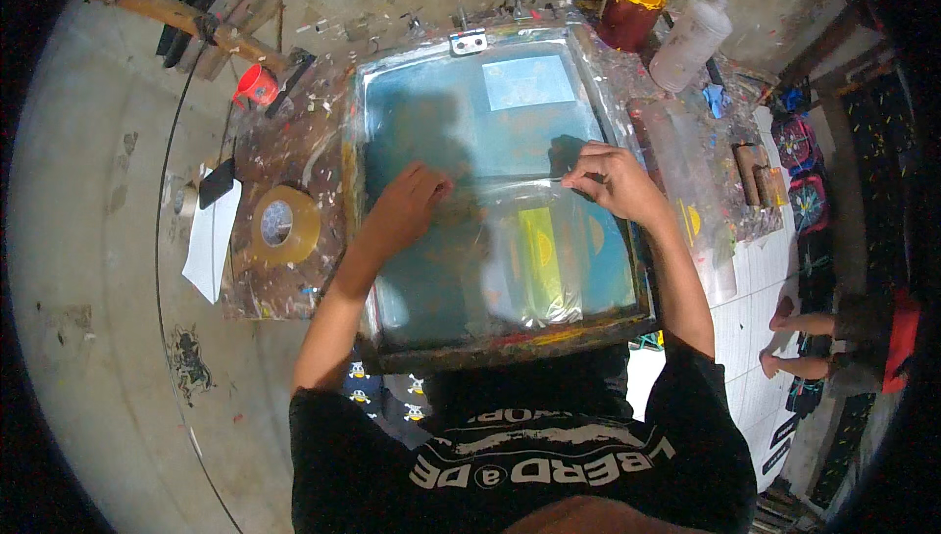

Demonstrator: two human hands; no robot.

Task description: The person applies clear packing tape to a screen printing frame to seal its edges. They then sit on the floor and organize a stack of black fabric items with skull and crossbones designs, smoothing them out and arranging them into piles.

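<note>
A screen-printing frame (356,129) with teal mesh (412,276) lies before me, tilted slightly. Across its middle runs a clear plastic film or tape strip (507,192), its upper edge stretched between my hands and its glossy lower end crinkled. My right hand (614,177) pinches the right corner between thumb and fingertips. At the left end, my left hand (412,203) has its fingers drawn together on the film, partly in shadow. Through the film shows a yellow-green strip (539,254) with a half-round motif. A pale blue rectangle (528,83) sits in the mesh's upper right.
A clear tape roll (305,229), a red cup (257,85) and white paper with a dark phone-like object (217,183) lie left. A paint bucket (628,15), a plastic bottle (691,41) and a clear sheet (684,188) lie right. A hinge clamp (468,42) holds the frame. Another person's legs (809,346) show far right.
</note>
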